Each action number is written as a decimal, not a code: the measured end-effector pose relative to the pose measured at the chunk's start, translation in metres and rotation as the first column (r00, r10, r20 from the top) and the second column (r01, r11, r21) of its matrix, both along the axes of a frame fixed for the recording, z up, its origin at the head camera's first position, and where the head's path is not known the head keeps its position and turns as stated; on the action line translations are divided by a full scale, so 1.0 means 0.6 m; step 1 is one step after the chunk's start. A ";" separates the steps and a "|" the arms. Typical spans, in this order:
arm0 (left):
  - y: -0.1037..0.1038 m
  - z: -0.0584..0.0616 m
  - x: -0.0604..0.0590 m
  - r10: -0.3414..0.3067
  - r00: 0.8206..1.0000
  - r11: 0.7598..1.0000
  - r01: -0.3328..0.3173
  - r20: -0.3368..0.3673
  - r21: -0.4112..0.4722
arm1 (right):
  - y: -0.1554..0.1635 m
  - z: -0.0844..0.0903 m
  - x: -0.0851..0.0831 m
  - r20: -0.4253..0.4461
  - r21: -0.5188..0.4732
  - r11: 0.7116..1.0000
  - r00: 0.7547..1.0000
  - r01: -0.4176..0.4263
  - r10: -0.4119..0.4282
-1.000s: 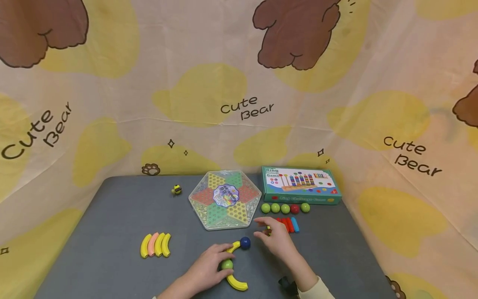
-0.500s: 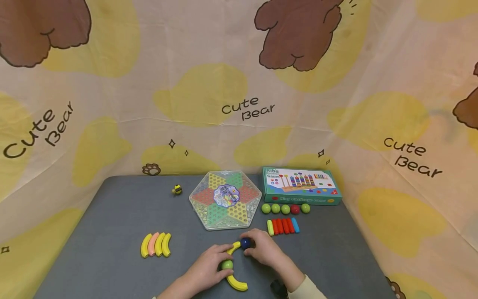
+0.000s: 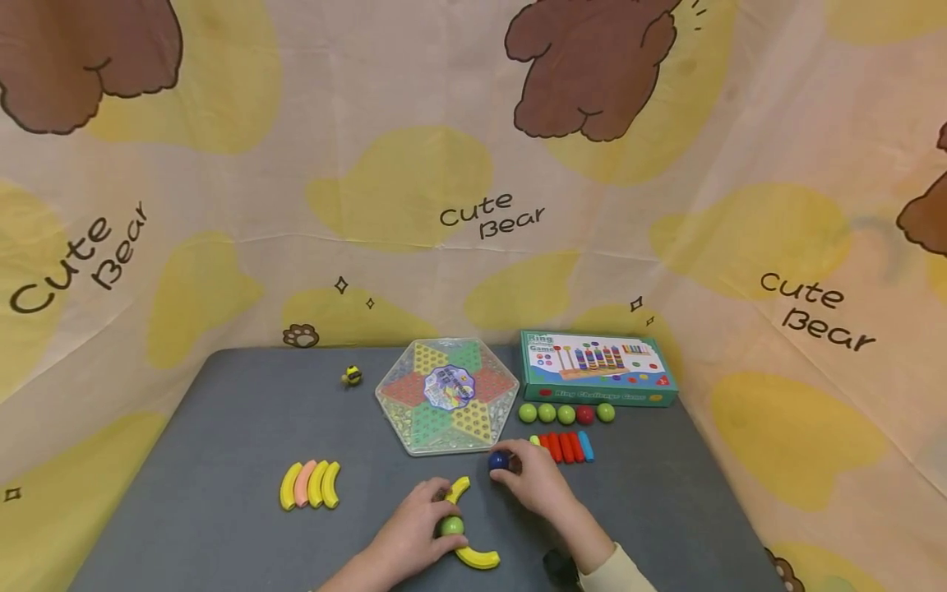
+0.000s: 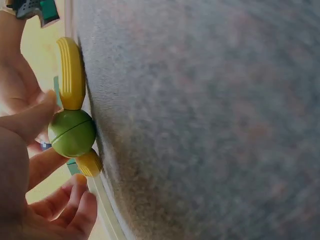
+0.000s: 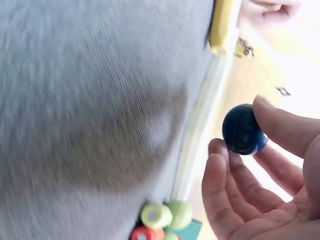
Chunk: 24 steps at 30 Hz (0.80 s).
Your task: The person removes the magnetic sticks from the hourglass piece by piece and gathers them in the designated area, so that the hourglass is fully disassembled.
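A green ball [image 3: 452,526] sits between two curved yellow sticks, one reaching up [image 3: 460,487] and one curving down to the right [image 3: 479,560]. My left hand [image 3: 408,528] grips this joined piece at the ball; thumb and finger lie on either side of the ball [image 4: 72,134] in the left wrist view. To the right, my right hand [image 3: 538,479] pinches a dark blue ball [image 3: 499,462], apart from the yellow stick's upper end. The right wrist view shows the blue ball [image 5: 242,131] between thumb and fingers, with nothing attached to it.
At the left lie several curved sticks [image 3: 316,485], yellow and pink. Behind stand a small bee figure [image 3: 352,376], a hexagonal star-patterned game box [image 3: 410,427] and a green Ring Challenge Game box [image 3: 598,395]. Green and red balls [image 3: 565,414] line up above short coloured rods [image 3: 566,448].
My right hand came in from the upper right, took the blue ball at the upper stick's end and drew it away up and right. The left hand's piece turned slightly.
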<state>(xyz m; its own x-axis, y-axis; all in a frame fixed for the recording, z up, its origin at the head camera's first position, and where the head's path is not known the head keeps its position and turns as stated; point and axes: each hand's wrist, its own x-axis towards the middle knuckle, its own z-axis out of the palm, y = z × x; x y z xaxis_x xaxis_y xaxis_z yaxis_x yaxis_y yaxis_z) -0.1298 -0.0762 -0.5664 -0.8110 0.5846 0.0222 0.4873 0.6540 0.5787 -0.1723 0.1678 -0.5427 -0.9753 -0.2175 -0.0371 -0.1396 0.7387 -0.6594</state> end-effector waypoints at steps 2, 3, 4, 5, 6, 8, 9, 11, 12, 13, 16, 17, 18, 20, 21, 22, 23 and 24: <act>-0.001 -0.003 0.001 0.015 0.999 1.000 -0.016 -0.045 -0.008 | 0.009 0.007 0.000 -0.019 -0.017 0.999 0.999 0.028 -0.029; -0.003 -0.003 0.002 0.008 0.998 1.000 -0.009 -0.067 -0.010 | 0.014 0.011 0.000 -0.031 -0.030 0.999 0.999 0.044 -0.045; -0.005 -0.003 0.002 -0.007 0.996 1.000 0.006 -0.085 -0.013 | 0.021 0.015 0.000 -0.046 -0.038 0.997 0.997 0.062 -0.063; -0.007 -0.002 0.001 -0.030 0.994 0.999 0.028 -0.104 -0.016 | 0.027 0.019 -0.001 -0.060 -0.044 0.996 0.995 0.084 -0.086; -0.009 -0.002 0.001 -0.056 0.991 0.998 0.054 -0.122 -0.017 | 0.034 0.022 -0.002 -0.074 -0.046 0.993 0.991 0.106 -0.110; -0.014 0.001 -0.001 -0.115 0.984 0.993 0.113 -0.134 -0.019 | 0.050 0.029 -0.006 -0.089 -0.055 0.986 0.982 0.160 -0.165; -0.016 0.003 -0.002 -0.142 0.981 0.990 0.141 -0.132 -0.013 | 0.059 0.031 -0.009 -0.097 -0.057 0.981 0.977 0.184 -0.188; -0.018 0.005 -0.003 -0.168 0.978 0.986 0.168 -0.124 -0.004 | 0.076 0.036 -0.015 -0.106 -0.065 0.971 0.966 0.231 -0.237; -0.018 0.006 -0.003 -0.170 0.978 0.985 0.171 -0.120 0.001 | 0.086 0.039 -0.019 -0.105 -0.072 0.965 0.960 0.252 -0.258; -0.018 0.006 -0.003 -0.166 0.979 0.986 0.168 -0.118 0.003 | 0.095 0.041 -0.022 -0.103 -0.080 0.960 0.955 0.269 -0.277; -0.014 0.005 -0.001 -0.136 0.982 0.990 0.138 -0.131 0.004 | 0.123 0.046 -0.030 -0.095 -0.096 0.947 0.944 0.307 -0.316; -0.013 0.005 0.000 -0.125 0.982 0.992 0.127 -0.139 0.004 | 0.132 0.047 -0.032 -0.089 -0.100 0.943 0.941 0.317 -0.326; -0.011 0.004 0.001 -0.118 0.982 0.993 0.120 -0.147 0.003 | 0.141 0.048 -0.034 -0.084 -0.104 0.940 0.939 0.326 -0.335; -0.008 0.002 0.003 -0.119 0.979 0.993 0.121 -0.167 -0.002 | 0.157 0.049 -0.038 -0.072 -0.106 0.934 0.934 0.340 -0.349; -0.007 0.001 0.003 -0.126 0.977 0.992 0.127 -0.171 -0.005 | 0.165 0.050 -0.039 -0.068 -0.102 0.931 0.931 0.350 -0.358; -0.006 0.001 0.003 -0.137 0.975 0.990 0.138 -0.178 -0.007 | 0.172 0.050 -0.041 -0.066 -0.098 0.928 0.928 0.360 -0.367; -0.006 0.001 0.003 -0.148 0.973 0.989 0.149 -0.177 -0.009 | 0.179 0.049 -0.044 -0.065 -0.096 0.925 0.925 0.367 -0.374; -0.006 0.000 0.003 -0.158 0.972 0.987 0.159 -0.175 -0.012 | 0.186 0.049 -0.046 -0.064 -0.095 0.923 0.923 0.374 -0.380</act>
